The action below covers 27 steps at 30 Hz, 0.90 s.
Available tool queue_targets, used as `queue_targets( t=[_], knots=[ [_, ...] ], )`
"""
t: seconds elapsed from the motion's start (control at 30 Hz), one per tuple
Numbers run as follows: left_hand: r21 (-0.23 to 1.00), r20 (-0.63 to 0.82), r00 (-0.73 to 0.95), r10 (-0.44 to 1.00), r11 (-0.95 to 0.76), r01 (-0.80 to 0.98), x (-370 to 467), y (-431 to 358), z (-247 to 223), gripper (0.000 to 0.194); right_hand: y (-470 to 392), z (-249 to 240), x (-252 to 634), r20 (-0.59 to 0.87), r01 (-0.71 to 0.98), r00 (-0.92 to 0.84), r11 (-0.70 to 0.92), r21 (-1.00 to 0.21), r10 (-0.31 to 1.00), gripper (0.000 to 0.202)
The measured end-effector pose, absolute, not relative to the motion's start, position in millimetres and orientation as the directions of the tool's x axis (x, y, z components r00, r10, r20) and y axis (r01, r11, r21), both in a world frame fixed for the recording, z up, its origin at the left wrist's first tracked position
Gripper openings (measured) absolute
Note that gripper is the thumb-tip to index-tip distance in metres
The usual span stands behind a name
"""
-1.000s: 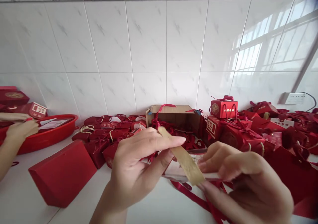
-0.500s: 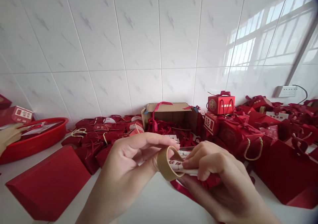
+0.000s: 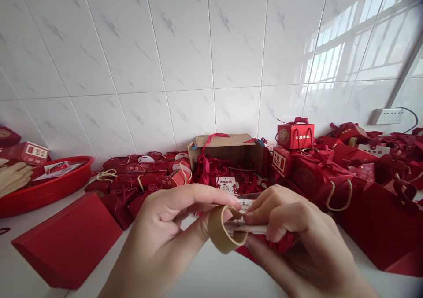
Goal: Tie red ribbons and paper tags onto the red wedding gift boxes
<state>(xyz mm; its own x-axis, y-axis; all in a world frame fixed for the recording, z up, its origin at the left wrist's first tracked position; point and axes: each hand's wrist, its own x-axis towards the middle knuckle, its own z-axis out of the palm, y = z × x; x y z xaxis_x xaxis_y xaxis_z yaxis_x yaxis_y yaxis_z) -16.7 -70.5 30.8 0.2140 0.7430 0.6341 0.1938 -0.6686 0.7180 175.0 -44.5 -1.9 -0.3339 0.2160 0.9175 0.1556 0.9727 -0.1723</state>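
Note:
My left hand [image 3: 165,227] is closed around a tan ring [image 3: 220,236] that looks like a nearly used-up roll of tape. Its thumb presses the ring's left side, while the index finger reaches over to the white card. That printed white card [image 3: 245,204] is pinched in my right hand [image 3: 297,223], whose fingertips press on it right beside the ring. Red ribbon [image 3: 247,252] shows beneath the card, partly covered by my fingers. Behind my hands, an open cardboard box [image 3: 228,140] holds a heap of red ribbons and a printed tag [image 3: 228,183].
Several red gift boxes [image 3: 295,135] are stacked at right, beside a large red box [image 3: 380,227]. Another red box [image 3: 68,240] lies at front left, before a pile of boxes. At far left, another person's hand [image 3: 13,177] is over a red basin [image 3: 66,188].
The tan ring has tipped and dropped slightly between my hands, which keep their hold. At far left, the other person's hand has changed pose over the basin. The view has shifted a little.

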Motion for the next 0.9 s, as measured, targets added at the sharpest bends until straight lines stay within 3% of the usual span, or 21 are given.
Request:
queue_targets(
  t=[0.3, 0.47, 0.57, 0.7, 0.9],
  knots=[
    [0.643, 0.656, 0.299, 0.693, -0.72, 0.26, -19.4, -75.7, 35.6, 0.019, -41.3, 1.6, 174.4, 0.932, 0.152, -0.315, 0.979, -0.136, 0.178, 0.032],
    [0.64, 0.649, 0.347, 0.678, -0.732, 0.232, -20.5, -76.1, 34.1, 0.023, -35.9, -0.9, 172.5, 0.952, 0.171, -0.288, 0.984, -0.058, 0.106, 0.048],
    [0.625, 0.662, 0.343, 0.666, -0.743, 0.239, -18.3, -72.7, 32.2, 0.026, -29.3, -4.1, 170.6, 0.949, 0.188, -0.272, 0.976, -0.112, 0.161, 0.051],
    [0.566, 0.693, 0.335, 0.638, -0.769, 0.295, -13.7, -67.9, 31.7, 0.032, -22.1, -8.0, 168.6, 0.935, 0.124, -0.288, 0.976, -0.179, 0.208, 0.036],
    [0.515, 0.717, 0.353, 0.601, -0.798, 0.313, -13.5, -68.1, 30.4, 0.035, -19.4, -9.8, 169.1, 0.936, 0.131, -0.286, 0.976, -0.176, 0.208, 0.039]
  ],
)
